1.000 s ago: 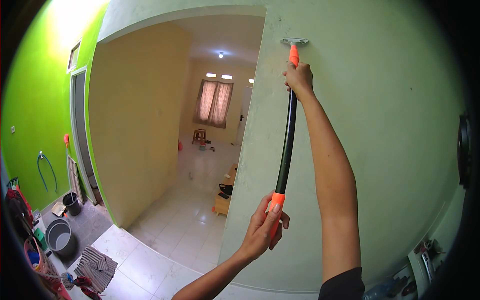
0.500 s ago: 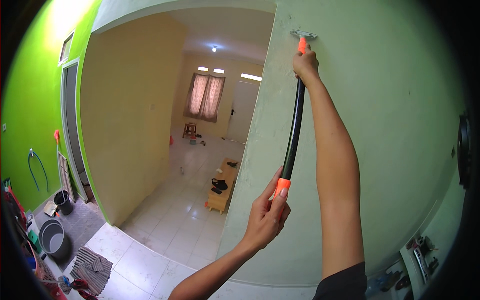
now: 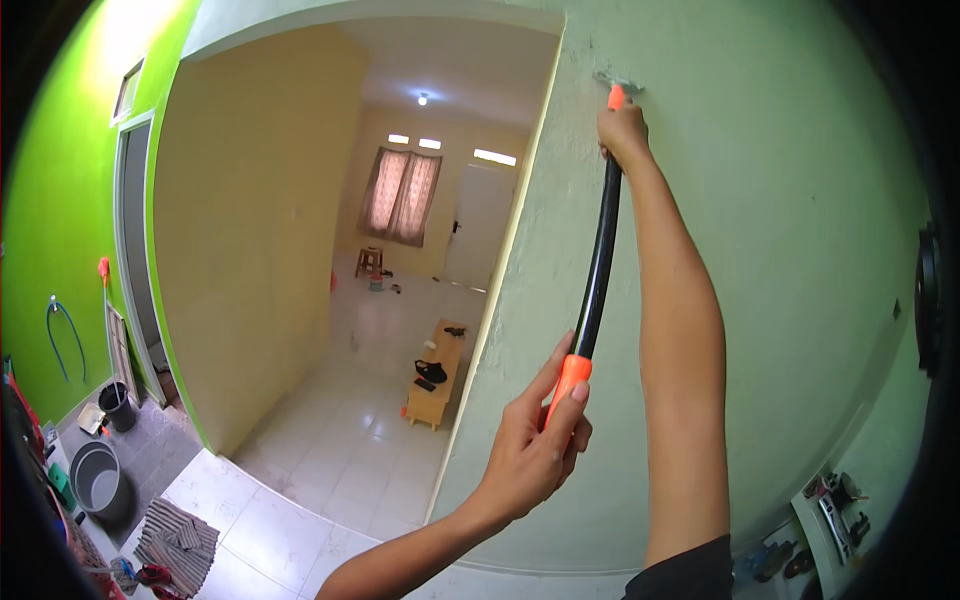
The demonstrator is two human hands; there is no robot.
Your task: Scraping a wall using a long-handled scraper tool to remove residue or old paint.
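A long-handled scraper (image 3: pixel 599 250) with a black pole and orange ends is held up against the pale green wall (image 3: pixel 780 230). Its flat metal head (image 3: pixel 618 81) meets the wall near the top, beside rough, marked paint. High on the pole, just under the head, my right hand (image 3: pixel 624 135) is closed around it, the arm stretched up. Lower down, my left hand (image 3: pixel 540 440) grips the orange bottom end, thumb along it and the index finger reaching up toward the black part. The right fingers are partly hidden behind the hand.
An archway on the left opens to a tiled room with a wooden bench (image 3: pixel 437 375) and a stool (image 3: pixel 370 262). At lower left stand a grey tub (image 3: pixel 100 480), a black bucket (image 3: pixel 118 408) and a striped cloth (image 3: pixel 177 545). A shelf (image 3: pixel 835 530) is at lower right.
The whole view has shifted slightly, so the wall edge and scraper sit further right. Against the wall marks, the scraper head is a little lower and more tilted. Both hands keep their grip.
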